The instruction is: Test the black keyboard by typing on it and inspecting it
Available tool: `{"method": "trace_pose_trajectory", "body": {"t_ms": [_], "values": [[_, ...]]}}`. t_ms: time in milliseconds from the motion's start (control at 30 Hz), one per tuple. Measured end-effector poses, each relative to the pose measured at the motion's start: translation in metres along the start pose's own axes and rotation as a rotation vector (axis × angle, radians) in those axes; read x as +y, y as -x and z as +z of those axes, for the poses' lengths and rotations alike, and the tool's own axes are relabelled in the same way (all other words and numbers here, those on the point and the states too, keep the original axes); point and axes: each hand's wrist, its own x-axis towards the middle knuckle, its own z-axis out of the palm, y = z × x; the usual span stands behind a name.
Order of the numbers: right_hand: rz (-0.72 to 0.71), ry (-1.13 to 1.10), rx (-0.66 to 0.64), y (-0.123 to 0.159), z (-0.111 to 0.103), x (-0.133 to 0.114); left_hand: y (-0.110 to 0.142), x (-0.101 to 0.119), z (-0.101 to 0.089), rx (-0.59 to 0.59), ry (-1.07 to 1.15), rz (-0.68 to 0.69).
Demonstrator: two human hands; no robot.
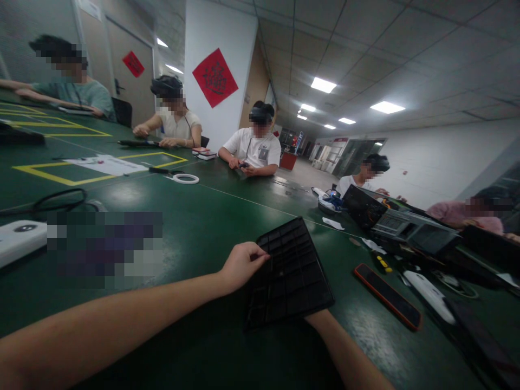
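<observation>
A black plastic tray (290, 273) with ribs that divide it into a grid of shallow compartments is tilted up above the green table. At the tray's left edge, my left hand (242, 265) is closed, thumb and fingers pinched together on its upper left part. Whether a small piece is also in that pinch, I cannot make out. From below, my right hand (319, 319) holds up the tray's lower right side. Only its wrist area shows; the fingers are hidden behind the tray.
On the right lie an orange-edged phone (388, 297), a white handheld device (428, 295) and an opened computer case (414, 230). A white tape ring (186, 179) and a white device (22, 241) lie leftward. Several people sit around the green table (195, 227).
</observation>
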Motion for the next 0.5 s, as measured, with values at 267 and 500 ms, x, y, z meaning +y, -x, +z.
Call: {"method": "trace_pose_trajectory", "body": {"t_ms": [267, 500], "values": [[-0.048, 0.066, -0.002, 0.006, -0.003, -0.008, 0.004, 0.004, 0.002, 0.002, -0.093, 0.087], [-0.081, 0.213, 0.043, 0.009, -0.004, -0.006, 0.011, 0.009, 0.001, -0.096, -0.247, 0.28]]}}
